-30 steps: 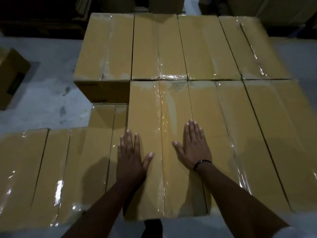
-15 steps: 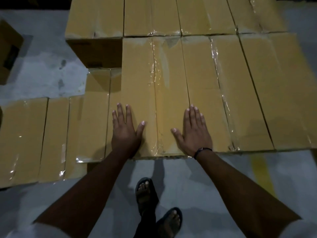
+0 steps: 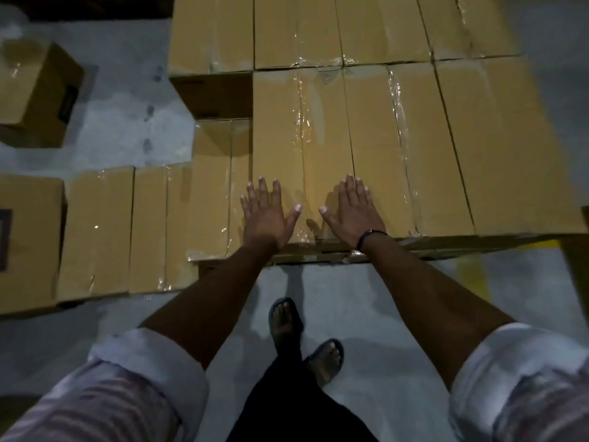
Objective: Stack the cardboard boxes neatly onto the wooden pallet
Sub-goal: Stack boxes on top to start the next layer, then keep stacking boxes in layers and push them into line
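left hand + right hand | fingers straight, flat on 1 box (gripping nothing)

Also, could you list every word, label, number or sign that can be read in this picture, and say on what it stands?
No text here can be read.
Dark label on the loose box at far left: too blurred to read.
Second dark label on the box at the left edge: cut off, unreadable.
Faint hatched mark on the middle top box: no letters visible.
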Available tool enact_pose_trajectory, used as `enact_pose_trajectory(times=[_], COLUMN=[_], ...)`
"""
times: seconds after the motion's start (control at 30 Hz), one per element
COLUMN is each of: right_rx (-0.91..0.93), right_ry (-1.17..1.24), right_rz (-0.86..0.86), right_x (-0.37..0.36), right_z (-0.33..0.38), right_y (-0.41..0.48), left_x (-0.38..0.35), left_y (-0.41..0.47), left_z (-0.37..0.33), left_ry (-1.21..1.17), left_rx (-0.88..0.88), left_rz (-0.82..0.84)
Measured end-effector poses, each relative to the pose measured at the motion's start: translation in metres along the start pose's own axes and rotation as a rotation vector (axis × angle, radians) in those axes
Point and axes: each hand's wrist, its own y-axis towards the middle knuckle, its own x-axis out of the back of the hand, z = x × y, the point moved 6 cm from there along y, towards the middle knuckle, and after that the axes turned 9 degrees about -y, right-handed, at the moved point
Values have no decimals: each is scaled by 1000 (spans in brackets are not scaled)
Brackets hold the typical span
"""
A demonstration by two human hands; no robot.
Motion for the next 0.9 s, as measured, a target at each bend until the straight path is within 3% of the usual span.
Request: enact_pose_trajectory(times=[0.17,0.37,0.67,0.9], right_rx=[19,-2,-101,-289], right_ry=[52,130,166,248], right_rz=[-15,-104,-199,-296], right_x=[56,115,146,150], right_z=[29,53,51,22], right_y=[-74,-145,-211,-260], left_x=[46,110,157,138], left_y=[-93,-158,-185,-171], left_z=[0,-22,-56,-102], left_ry=[-17,17,-186,-166], left_rx=[22,-88,-117,-323], left_rz=[-18,-109,-149,-14])
